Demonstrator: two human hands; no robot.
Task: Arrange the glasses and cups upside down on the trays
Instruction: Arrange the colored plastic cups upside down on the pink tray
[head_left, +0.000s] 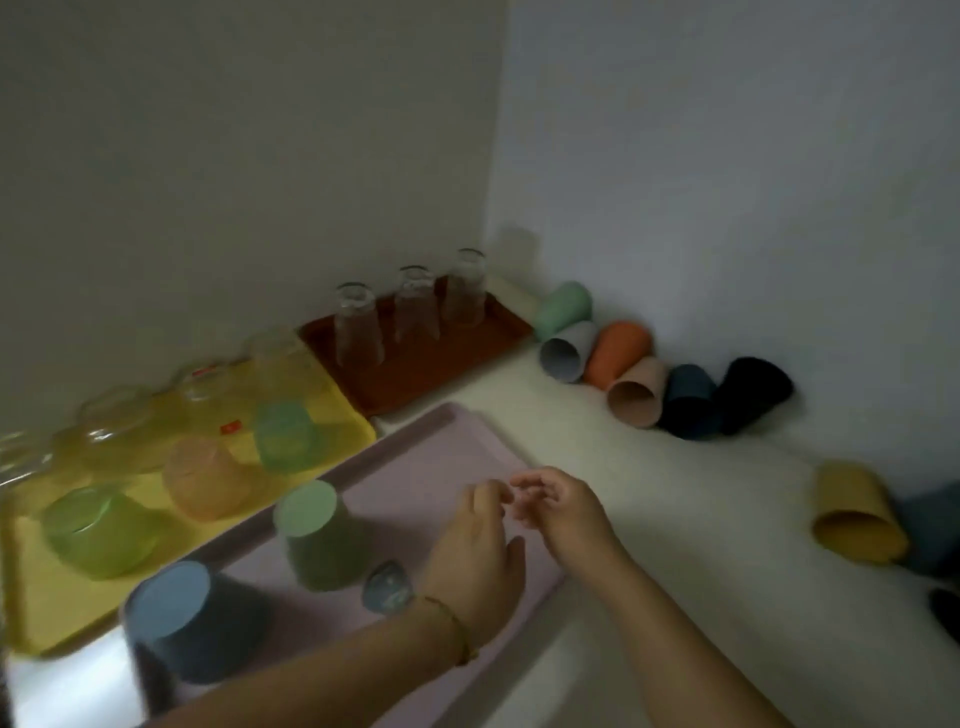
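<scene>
A pink tray (431, 457) lies in front of me with a sage green cup (317, 540) and a blue cup (179, 618) upside down on it. My left hand (475, 561) and right hand (558, 506) hover over the tray's right part, fingertips nearly touching, holding nothing. A yellow tray (31, 597) at left carries upside-down green, peach and clear glasses. A brown tray (415, 384) behind holds three clear glasses (410, 306) upside down. Several coloured cups (631, 395) lie on their sides by the wall, and a yellow cup (857, 514) lies at right.
Two walls meet in a corner behind the brown tray. The white counter (649, 493) runs between the pink tray and the lying cups. A dark cup (940, 530) lies partly out of view at the right edge.
</scene>
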